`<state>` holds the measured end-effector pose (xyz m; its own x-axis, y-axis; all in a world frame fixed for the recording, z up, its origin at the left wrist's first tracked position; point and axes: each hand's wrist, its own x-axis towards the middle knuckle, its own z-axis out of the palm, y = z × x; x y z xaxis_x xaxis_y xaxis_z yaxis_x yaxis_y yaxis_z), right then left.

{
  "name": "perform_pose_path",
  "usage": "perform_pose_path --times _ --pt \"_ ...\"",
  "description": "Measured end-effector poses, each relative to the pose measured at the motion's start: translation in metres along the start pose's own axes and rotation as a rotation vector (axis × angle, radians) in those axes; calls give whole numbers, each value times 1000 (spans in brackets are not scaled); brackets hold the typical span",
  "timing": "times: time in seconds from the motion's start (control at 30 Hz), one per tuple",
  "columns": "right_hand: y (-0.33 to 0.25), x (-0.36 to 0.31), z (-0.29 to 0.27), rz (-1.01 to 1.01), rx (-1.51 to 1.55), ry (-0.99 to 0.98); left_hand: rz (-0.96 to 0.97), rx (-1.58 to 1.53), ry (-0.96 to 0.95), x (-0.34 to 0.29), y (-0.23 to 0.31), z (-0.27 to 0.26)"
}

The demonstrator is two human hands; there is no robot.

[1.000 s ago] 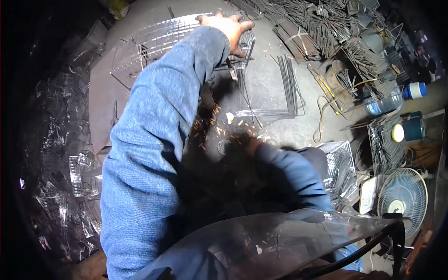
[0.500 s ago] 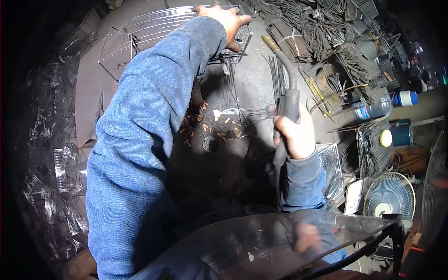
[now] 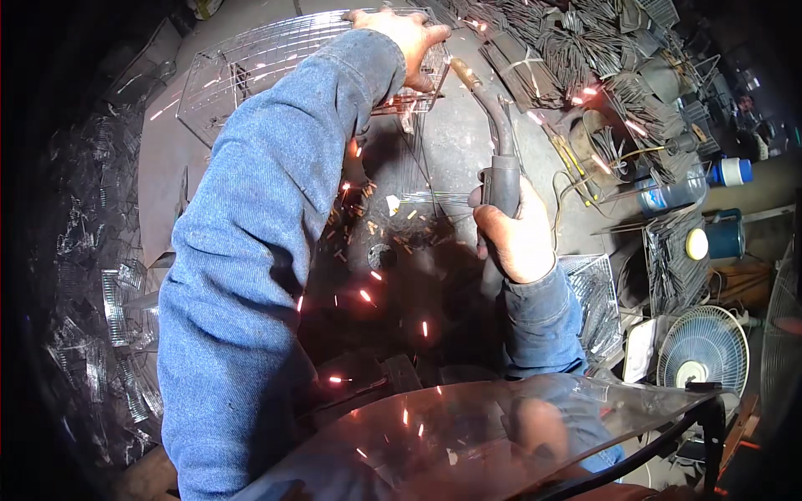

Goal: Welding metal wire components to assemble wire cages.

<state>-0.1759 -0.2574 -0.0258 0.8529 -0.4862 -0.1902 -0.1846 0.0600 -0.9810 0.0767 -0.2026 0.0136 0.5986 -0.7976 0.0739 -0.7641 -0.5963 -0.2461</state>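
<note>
the wire mesh cage [image 3: 284, 63] lies on its side at the far end of the grey worktable [image 3: 468, 142], and the left hand [image 3: 407, 37] presses down on its right end, fingers curled over the top wires. the right hand [image 3: 516, 238] is wrapped tight around the dark grip of a welding torch [image 3: 494, 138], whose bent neck reaches up to the cage corner just beside the left hand's fingers. orange sparks [image 3: 365, 294] scatter over the table. bundles of cut wire [image 3: 551, 46] lie to the right, a small fan [image 3: 703, 351] lower right, and a clear face shield [image 3: 468, 434] crosses the bottom, hiding the near table edge
</note>
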Motion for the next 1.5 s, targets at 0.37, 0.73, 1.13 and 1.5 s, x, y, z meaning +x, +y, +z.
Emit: perform_pose_path --times 0.37,0.73,1.13,1.5 --pt "-1 2 2 -5 -12 -12 -33 19 -101 -1 0 -6" --pt "0 2 2 -12 2 -29 -11 18 -54 -2 1 -2" --pt "46 2 -10 134 411 -55 -14 34 6 -7 4 -9" --pt "81 26 4 327 617 -62 195 -124 159 -4 -8 -3"
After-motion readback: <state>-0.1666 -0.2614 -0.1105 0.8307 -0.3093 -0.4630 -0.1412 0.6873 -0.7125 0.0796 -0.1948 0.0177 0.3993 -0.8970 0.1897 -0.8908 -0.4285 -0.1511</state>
